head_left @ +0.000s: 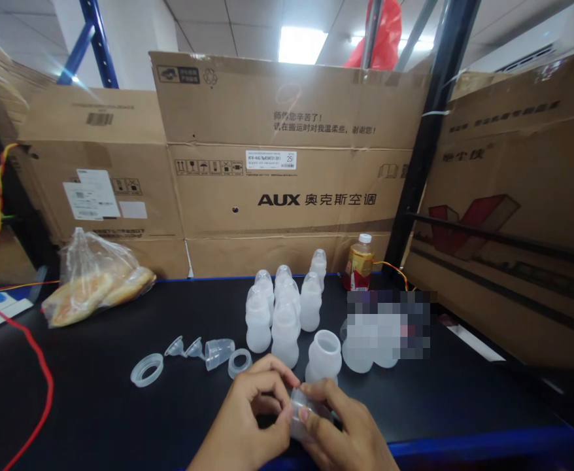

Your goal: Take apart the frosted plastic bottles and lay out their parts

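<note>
Close to the table's front edge, my right hand [340, 418] grips a translucent plastic bottle cap [297, 413], its fingers covering much of it. The fingers of my left hand [262, 409] pinch at the cap's rim from the other side. Just beyond my hands stands an uncapped milky baby bottle [324, 356], its wide mouth facing up. On the left lie a screw ring [147, 371], two silicone nipples [174, 347], a clear cover [219, 354] on its side and a second ring [240, 362]. Several capped baby bottles [285, 330] stand upright in a group behind.
More bottles [358, 350] stand at the right, partly pixelated. A drink bottle with a white cap [359, 265] is at the back. Bagged bread [98, 288] lies at the back left. A red cable [42, 366] curves along the left. Cardboard panels [291, 229] wall the table's back.
</note>
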The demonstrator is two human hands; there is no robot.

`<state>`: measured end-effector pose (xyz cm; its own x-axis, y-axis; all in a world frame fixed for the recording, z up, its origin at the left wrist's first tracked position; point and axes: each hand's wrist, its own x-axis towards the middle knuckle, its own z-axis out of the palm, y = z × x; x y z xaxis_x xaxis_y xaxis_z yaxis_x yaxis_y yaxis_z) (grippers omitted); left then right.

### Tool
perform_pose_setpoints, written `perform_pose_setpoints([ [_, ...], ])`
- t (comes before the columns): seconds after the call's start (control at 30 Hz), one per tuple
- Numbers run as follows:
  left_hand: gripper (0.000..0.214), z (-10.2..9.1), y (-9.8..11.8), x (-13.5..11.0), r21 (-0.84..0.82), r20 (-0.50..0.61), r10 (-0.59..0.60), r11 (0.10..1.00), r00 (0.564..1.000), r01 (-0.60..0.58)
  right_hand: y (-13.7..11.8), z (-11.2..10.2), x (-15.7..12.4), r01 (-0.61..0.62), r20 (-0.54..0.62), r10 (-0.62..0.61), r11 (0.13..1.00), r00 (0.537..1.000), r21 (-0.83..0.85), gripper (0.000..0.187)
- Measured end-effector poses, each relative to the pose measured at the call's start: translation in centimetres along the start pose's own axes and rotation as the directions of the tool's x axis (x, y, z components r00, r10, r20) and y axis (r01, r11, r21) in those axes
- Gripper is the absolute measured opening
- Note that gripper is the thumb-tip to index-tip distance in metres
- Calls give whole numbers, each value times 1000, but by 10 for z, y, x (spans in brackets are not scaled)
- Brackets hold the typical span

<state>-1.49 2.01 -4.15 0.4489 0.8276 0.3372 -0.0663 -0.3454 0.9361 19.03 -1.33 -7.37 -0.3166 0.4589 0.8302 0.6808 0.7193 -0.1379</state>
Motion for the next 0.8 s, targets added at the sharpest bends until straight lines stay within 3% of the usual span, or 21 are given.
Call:
perform_pose_setpoints([
  [0.07, 29, 1, 5, -1, -36, -13, -18, 999, 1000, 17, 1, -4, 3, 47, -1, -47, 999, 999, -8, 13],
  [0.23, 38, 5, 10, -3, -56, -15, -21, 998, 1000, 20, -3, -1, 9, 42, -49, -41, 999, 998, 11, 14],
  [0.37, 51, 6, 13, -3, 5, 7, 31, 999, 999, -32, -4, 3, 11, 30, -100, -17, 992, 995, 123, 13],
  [0.5, 51, 2, 24, -2, 65, 69, 133, 988, 989, -137, -3, -2, 13, -43, -125, 83, 956, 989, 291, 14],
  [0.67, 49, -2, 29, -3, 180, 145, 248, 946, 958, -272, -2, -11, 16, -190, -1, 215, 864, 977, 467, 47],
  [0.73, 48, -2, 26, -4, 188, 168, 235, 946, 957, -265, -1, -13, 16, -312, 129, 291, 763, 948, 566, 49],
  [0.8, 49, -2, 22, -5, 178, 174, 188, 960, 967, -219, 0, -14, 16, -463, 283, 376, 594, 883, 658, 53],
])
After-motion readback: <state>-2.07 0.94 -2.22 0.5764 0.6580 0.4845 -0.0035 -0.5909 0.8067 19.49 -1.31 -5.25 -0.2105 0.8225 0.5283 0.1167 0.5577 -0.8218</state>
